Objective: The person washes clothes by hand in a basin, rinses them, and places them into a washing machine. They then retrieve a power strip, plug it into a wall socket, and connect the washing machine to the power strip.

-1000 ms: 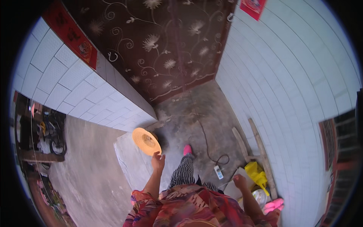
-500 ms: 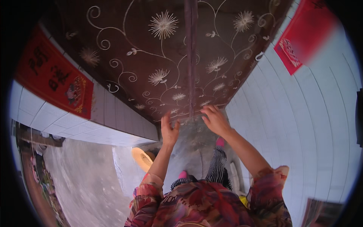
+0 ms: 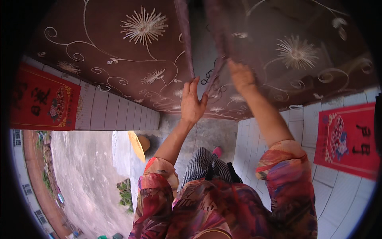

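Observation:
A sheer brown door curtain [image 3: 131, 47] with pale embroidered flowers and scrolls hangs before me in two panels, parted down the middle. My left hand [image 3: 192, 102] reaches up to the inner edge of the left panel. Its fingers are stretched out, thumb apart, with the fingertips touching the edge. Higher and to the right, my right hand [image 3: 242, 77] is closed on the inner edge of the right panel [image 3: 296, 51], slightly smeared by motion. That edge bends where the fingers meet it. Through the gap, dark curled metalwork [image 3: 207, 76] shows against a grey surface.
White tiled walls [image 3: 119, 111] flank the doorway, each bearing a red paper banner [image 3: 43, 97]. Small hooks stand at the curtain's sides. A yellow straw hat [image 3: 136, 146] is at the left wall's end, beside a concrete yard [image 3: 87, 167] with green plants [image 3: 125, 195].
Both hands have risen from the curtain's lower part to its middle edges. The panels, together before, now stand apart, the right one drawn rightward. I have come closer to the curtain.

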`<action>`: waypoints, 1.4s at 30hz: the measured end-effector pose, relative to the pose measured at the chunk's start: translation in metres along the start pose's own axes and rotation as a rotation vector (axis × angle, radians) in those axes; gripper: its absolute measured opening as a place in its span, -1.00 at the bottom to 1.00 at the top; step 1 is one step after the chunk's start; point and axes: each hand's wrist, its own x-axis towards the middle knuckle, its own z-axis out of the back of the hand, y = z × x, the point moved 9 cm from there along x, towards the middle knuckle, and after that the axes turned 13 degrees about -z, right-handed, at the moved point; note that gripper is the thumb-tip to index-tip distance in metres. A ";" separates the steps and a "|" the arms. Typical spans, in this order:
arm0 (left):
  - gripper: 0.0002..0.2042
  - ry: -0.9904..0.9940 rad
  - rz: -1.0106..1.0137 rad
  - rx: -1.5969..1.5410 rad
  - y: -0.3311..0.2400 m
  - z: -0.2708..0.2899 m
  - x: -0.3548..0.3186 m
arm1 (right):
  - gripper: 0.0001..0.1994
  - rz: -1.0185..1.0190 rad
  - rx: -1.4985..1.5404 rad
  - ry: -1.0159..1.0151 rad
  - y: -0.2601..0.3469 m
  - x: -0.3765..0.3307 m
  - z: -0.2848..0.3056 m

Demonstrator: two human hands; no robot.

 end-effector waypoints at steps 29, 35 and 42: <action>-0.36 0.576 0.750 0.858 0.351 0.060 0.048 | -0.57 -0.675 0.007 1.271 -0.239 0.031 -0.259; -0.23 0.680 0.922 0.683 0.410 0.018 -0.100 | -0.52 -0.631 0.131 1.422 -0.243 0.045 -0.321; -0.27 0.641 1.476 0.760 0.385 -0.081 -0.131 | -0.51 -0.467 0.116 1.369 -0.315 0.120 -0.507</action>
